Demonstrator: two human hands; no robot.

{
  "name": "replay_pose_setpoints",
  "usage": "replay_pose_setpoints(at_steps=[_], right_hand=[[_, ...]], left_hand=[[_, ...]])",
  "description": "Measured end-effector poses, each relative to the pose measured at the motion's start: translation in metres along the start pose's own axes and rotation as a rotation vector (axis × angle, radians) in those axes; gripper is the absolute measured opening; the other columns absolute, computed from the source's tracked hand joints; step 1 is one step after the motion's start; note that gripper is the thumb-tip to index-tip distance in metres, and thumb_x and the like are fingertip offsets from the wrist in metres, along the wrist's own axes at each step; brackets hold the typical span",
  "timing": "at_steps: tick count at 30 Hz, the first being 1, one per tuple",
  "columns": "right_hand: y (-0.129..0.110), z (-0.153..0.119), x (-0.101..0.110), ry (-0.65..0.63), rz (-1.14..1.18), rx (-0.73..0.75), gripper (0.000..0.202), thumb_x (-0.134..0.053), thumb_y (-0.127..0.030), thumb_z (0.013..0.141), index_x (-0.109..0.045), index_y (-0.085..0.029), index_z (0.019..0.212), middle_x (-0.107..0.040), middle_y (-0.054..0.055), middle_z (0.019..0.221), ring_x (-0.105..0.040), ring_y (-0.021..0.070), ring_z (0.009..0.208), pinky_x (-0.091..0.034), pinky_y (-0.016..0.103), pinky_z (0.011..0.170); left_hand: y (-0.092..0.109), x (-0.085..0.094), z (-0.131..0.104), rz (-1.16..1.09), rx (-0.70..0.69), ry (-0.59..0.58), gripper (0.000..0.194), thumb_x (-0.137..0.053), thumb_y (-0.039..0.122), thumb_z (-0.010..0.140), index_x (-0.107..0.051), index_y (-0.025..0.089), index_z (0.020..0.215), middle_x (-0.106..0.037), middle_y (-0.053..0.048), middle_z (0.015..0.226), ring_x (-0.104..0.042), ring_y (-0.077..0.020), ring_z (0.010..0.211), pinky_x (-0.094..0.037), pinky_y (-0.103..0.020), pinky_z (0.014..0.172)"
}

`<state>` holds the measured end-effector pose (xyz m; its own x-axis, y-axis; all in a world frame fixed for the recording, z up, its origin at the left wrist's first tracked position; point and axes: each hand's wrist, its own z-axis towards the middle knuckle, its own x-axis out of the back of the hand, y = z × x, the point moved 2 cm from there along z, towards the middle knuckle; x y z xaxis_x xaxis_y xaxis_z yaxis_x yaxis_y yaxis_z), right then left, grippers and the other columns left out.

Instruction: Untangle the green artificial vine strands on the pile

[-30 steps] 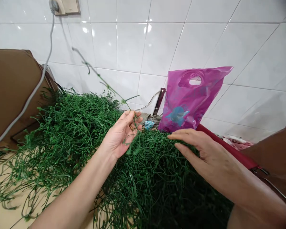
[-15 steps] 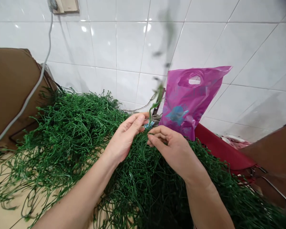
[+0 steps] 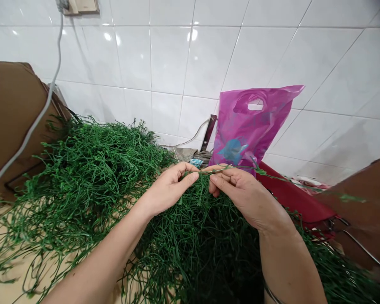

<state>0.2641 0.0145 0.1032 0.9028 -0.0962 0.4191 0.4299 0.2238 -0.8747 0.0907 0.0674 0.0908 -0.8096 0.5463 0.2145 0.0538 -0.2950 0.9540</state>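
Note:
A thin green stem [image 3: 260, 172] stretches sideways between my hands and trails off to the right, blurred toward its far end. My left hand [image 3: 174, 185] pinches its left end between thumb and fingers. Just to the right, my right hand [image 3: 236, 185] is closed on the same stem, thumb against curled fingers. Below both hands lies a large heap of green plastic-looking stems [image 3: 183, 240]. Another thick pile of such stems [image 3: 104, 164] spreads to the left.
Behind the heap a purple bag [image 3: 250, 126] leans near the white tiled wall [image 3: 167, 59]. A brown box [image 3: 12, 109] and grey cable [image 3: 39, 114] are at left. Red material [image 3: 291, 198] and a brown box [image 3: 367, 211] lie at right.
The stem has swung from upright to sideways, pointing right. My left fingers have closed on its end, and my right hand has shifted slightly right.

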Motion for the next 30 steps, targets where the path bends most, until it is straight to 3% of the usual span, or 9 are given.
replay_pose_setpoints(at_steps=[3,8,12,17,22,30], right_hand=[[-0.002,-0.001,-0.001,-0.038,0.015,0.001,0.028,-0.055,-0.039,0.090,-0.063,-0.021,0.071,-0.063,0.001,0.072,-0.057,0.0155,0.070,-0.046,0.030,0.069],[-0.001,0.003,-0.006,0.006,0.081,-0.032,0.027,-0.060,-0.044,0.086,-0.066,-0.020,0.076,-0.065,0.002,0.076,-0.059,0.0168,0.074,-0.048,0.030,0.071],[0.001,0.005,-0.006,-0.023,0.087,-0.009,0.026,-0.060,-0.042,0.085,-0.066,-0.021,0.072,-0.066,0.003,0.079,-0.060,0.0175,0.077,-0.047,0.031,0.073],[0.003,0.003,0.001,0.022,0.048,-0.045,0.028,-0.061,-0.043,0.084,-0.068,-0.021,0.069,-0.070,0.004,0.082,-0.061,0.0190,0.081,-0.048,0.032,0.077],[0.002,0.001,0.002,0.030,0.024,-0.064,0.026,-0.067,-0.046,0.080,-0.070,-0.021,0.085,-0.070,0.003,0.085,-0.062,0.0186,0.082,-0.048,0.031,0.075],[0.002,-0.001,-0.009,0.158,-0.272,-0.124,0.013,-0.062,-0.032,0.076,-0.068,-0.022,0.081,-0.068,0.001,0.073,-0.061,0.0174,0.067,-0.043,0.030,0.062]], left_hand=[[-0.002,-0.003,0.000,-0.033,0.016,0.039,0.022,-0.053,0.040,0.094,-0.057,0.018,0.090,-0.042,0.006,0.067,-0.036,-0.0099,0.059,-0.030,-0.024,0.055],[-0.003,-0.007,0.001,-0.138,0.021,0.078,0.015,-0.055,0.033,0.090,-0.054,0.018,0.087,-0.051,0.005,0.070,-0.046,-0.0105,0.065,-0.037,-0.024,0.063],[-0.004,-0.006,0.001,-0.106,0.038,0.022,0.007,-0.057,0.024,0.084,-0.056,0.018,0.088,-0.055,0.004,0.073,-0.048,-0.0114,0.068,-0.037,-0.025,0.067],[-0.010,-0.004,0.003,-0.056,0.022,-0.028,0.015,-0.059,0.030,0.086,-0.062,0.016,0.092,-0.060,0.001,0.076,-0.051,-0.0121,0.068,-0.039,-0.027,0.067],[-0.010,-0.003,0.004,-0.050,-0.011,-0.014,0.017,-0.062,0.033,0.086,-0.060,0.016,0.090,-0.062,0.000,0.075,-0.055,-0.0135,0.070,-0.041,-0.028,0.068],[-0.011,-0.010,0.003,0.252,-0.004,-0.034,0.016,-0.049,0.033,0.094,-0.053,0.020,0.086,-0.047,0.004,0.073,-0.042,-0.0132,0.068,-0.032,-0.027,0.064]])
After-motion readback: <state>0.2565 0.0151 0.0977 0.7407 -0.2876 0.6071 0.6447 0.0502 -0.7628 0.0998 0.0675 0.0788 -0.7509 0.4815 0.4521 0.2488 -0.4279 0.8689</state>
